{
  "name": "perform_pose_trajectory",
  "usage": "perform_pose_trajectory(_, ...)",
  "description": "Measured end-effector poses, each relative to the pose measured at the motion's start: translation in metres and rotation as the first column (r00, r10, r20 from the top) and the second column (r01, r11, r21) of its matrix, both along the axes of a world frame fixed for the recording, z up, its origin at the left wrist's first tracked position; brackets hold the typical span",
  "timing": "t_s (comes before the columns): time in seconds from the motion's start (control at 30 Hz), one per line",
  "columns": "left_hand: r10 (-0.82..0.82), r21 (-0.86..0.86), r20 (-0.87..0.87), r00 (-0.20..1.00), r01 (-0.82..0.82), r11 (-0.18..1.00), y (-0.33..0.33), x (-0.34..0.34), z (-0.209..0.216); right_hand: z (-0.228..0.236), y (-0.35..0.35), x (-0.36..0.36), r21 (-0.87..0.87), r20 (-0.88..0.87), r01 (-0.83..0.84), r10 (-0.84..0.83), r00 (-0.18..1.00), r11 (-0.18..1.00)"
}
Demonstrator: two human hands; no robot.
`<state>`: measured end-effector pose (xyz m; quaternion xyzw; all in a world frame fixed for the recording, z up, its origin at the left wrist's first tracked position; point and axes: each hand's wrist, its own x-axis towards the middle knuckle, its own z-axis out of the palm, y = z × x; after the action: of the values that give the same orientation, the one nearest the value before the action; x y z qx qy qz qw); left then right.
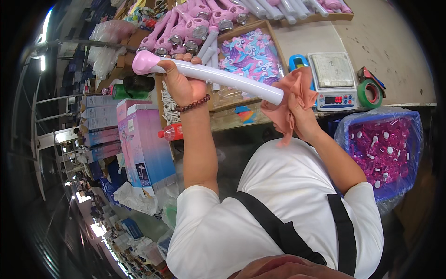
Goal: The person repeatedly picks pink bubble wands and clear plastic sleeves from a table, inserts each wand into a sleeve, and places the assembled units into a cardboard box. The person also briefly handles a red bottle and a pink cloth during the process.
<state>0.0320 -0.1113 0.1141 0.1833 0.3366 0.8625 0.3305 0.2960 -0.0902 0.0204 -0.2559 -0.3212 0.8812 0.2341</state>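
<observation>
As the head view shows, a white tube [227, 78] with a pink end piece [147, 63] is held aloft over the near edge of the tabletop [381, 42]. Left grip [188, 88]: closed around the tube just beside the pink end, thumb on the near side, fingers partly hidden behind. Right grip [303, 118]: closed on a bunched orange cloth [299, 86], not on the tube itself. Long axis runs crosswise, pink end at upper left, plain white end lower right, pointing toward the right grip. Key relation: the white end overlaps the cloth and lies nearer the right grip; whether they touch, cannot tell. Beyond the tube, a cardboard tray [277, 44] of patterned pieces; right of the cloth, a weighing scale [331, 74].
</observation>
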Motion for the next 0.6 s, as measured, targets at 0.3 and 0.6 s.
perform_pose_trajectory(0.3, -0.153, -0.069, -0.082, 0.985, 0.147, 0.987, 0.022, 0.086, -0.015, -0.009, 0.025, 0.035, -0.038, -0.015, 0.010, -0.011, 1.000, 0.999)
perform_pose_trajectory(0.6, -0.514, -0.478, -0.459, 0.725, 0.286, 0.830, 0.046, 0.230, -0.088, -0.024, 0.042, 0.097, -0.253, 0.245, 0.129, -0.066, 0.967, 0.959)
